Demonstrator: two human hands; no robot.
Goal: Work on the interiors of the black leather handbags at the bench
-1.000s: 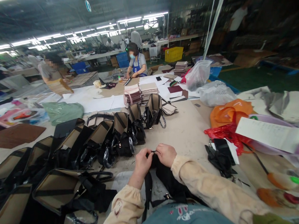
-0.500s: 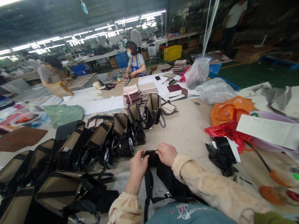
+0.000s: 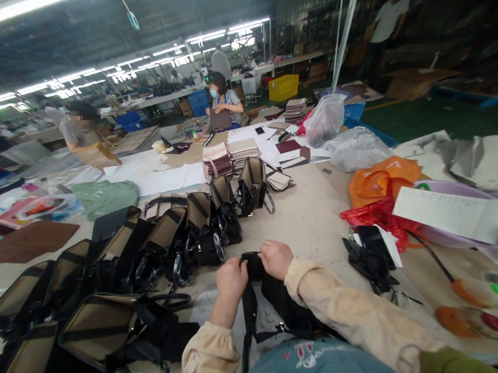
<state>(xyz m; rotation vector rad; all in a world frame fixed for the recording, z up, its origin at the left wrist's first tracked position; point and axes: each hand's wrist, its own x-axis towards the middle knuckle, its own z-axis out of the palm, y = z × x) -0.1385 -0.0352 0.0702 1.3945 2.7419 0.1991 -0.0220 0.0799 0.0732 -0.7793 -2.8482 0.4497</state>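
A black handbag (image 3: 285, 305) lies close against my body, its dark strap (image 3: 250, 310) running down on the left side. Fingers closed, my left hand (image 3: 232, 284) pinches the left end of the bag's black upper edge. The right end of that same edge is gripped by my right hand (image 3: 277, 258), thumb and fingers together. Between both hands a small dark opening or fold shows; I cannot make out its inside. The lower part of the bag is hidden by my right sleeve and my apron (image 3: 314, 362).
Several black handbags (image 3: 99, 325) with tan inner panels crowd the left. Stacked tan pieces (image 3: 244, 153) lie farther back. To the right are black pieces (image 3: 369, 258), a red plastic bag (image 3: 378, 223) and a purple basin (image 3: 488, 231). A co-worker (image 3: 223, 101) sits across the table.
My left hand's fingers have curled closer round the bag's edge; my right hand keeps its grip. Across the table the co-worker has lifted a brown piece. The view has shifted slightly.
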